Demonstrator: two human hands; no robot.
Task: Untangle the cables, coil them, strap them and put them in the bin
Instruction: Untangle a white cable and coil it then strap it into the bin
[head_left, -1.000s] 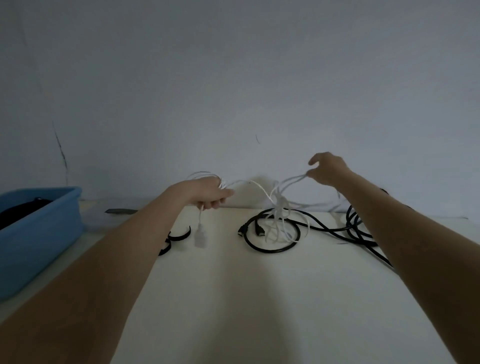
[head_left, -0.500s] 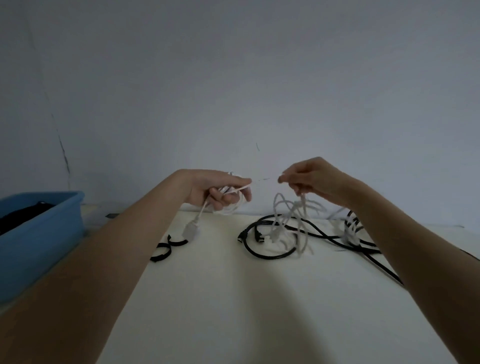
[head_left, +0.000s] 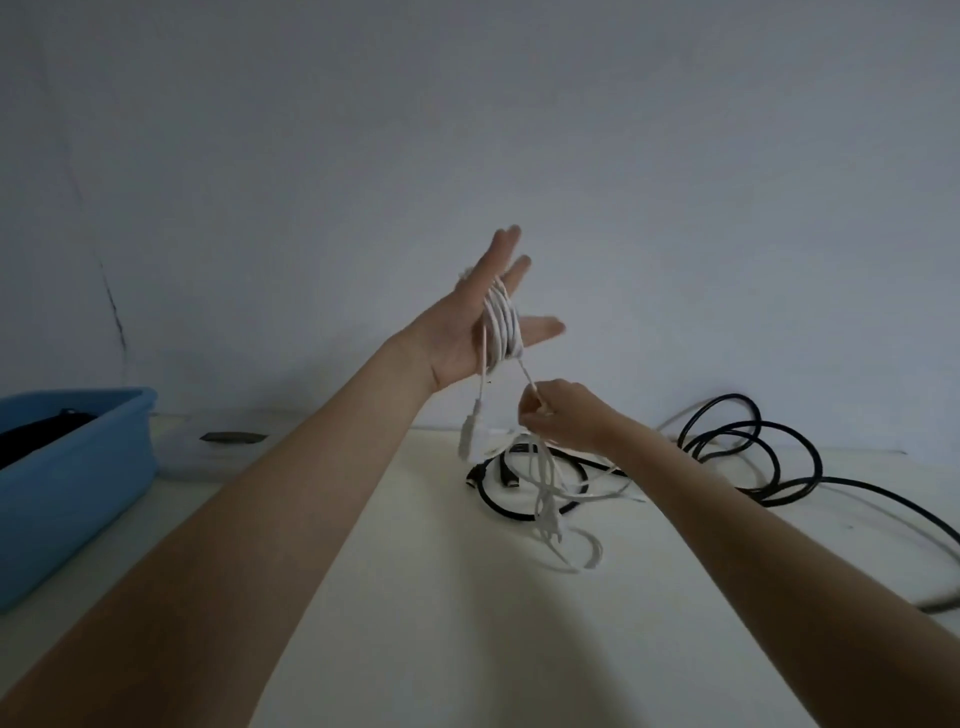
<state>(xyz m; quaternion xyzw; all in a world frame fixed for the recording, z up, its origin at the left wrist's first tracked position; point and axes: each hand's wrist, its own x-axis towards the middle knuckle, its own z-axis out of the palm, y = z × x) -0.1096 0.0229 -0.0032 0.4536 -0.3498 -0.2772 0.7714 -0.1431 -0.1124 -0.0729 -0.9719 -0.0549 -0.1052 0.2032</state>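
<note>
The white cable (head_left: 503, 327) is wound in several turns round the flat, straight-fingered left hand (head_left: 480, 325), raised palm-up above the table (head_left: 405, 597); just below it, the strand leaving the coil is pinched by the right hand (head_left: 563, 421). The coming turn depends on that strand: it runs short and steep from the coil down to the pinch, and the loose remainder hangs below the right hand to the table's far middle, so the right hand is the nearer one to the slack. A plug end (head_left: 467, 441) dangles from the coil. The slack lies over a black cable loop (head_left: 519, 499), where snagging seems likely. A larger black cable (head_left: 769, 457) sprawls toward the right edge. The blue bin (head_left: 78, 478) stands at the left edge, well apart
</note>
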